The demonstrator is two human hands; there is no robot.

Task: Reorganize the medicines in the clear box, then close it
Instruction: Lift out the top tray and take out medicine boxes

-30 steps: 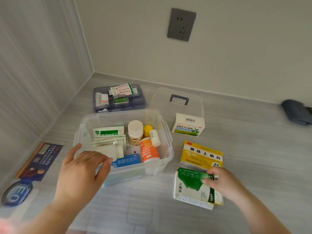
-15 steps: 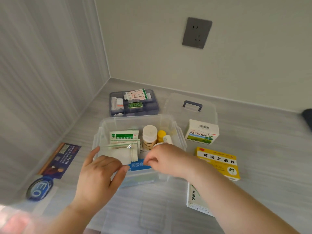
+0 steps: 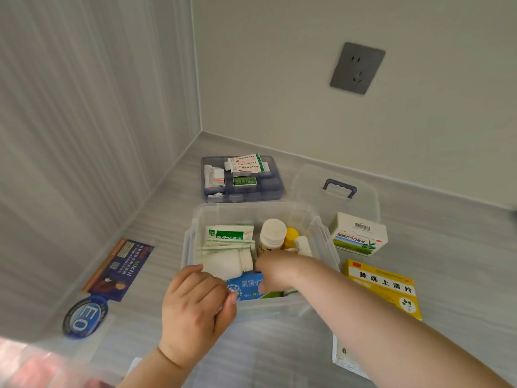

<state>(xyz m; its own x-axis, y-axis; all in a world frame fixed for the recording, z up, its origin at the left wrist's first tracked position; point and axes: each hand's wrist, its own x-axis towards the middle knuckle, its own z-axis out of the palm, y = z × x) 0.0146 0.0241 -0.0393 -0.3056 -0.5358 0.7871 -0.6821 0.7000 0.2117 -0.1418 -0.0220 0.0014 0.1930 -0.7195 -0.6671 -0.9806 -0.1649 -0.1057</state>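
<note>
The clear box (image 3: 324, 239) stands open on the grey surface in the head view. Inside are a green-and-white carton (image 3: 229, 233), a white bottle lying on its side (image 3: 223, 264), an upright white-capped bottle (image 3: 272, 233), a yellow cap (image 3: 291, 235), a small white bottle (image 3: 303, 245) and a blue carton (image 3: 246, 287) along the front wall. My left hand (image 3: 195, 309) curls over the box's front left rim. My right hand (image 3: 277, 273) reaches down inside the box, over the blue carton; its fingers are hidden.
A blue-grey divided tray (image 3: 274, 191) with small packets sits behind the box, the clear lid with a blue handle (image 3: 340, 187) beside it. A white-green carton (image 3: 359, 236), a yellow carton (image 3: 383, 287) and a white carton (image 3: 342, 357) lie to the right. Walls close in on the left and at the back.
My right hand let go of the green-and-white carton on the surface and moved left into the clear box. My left hand stayed at the front left rim.
</note>
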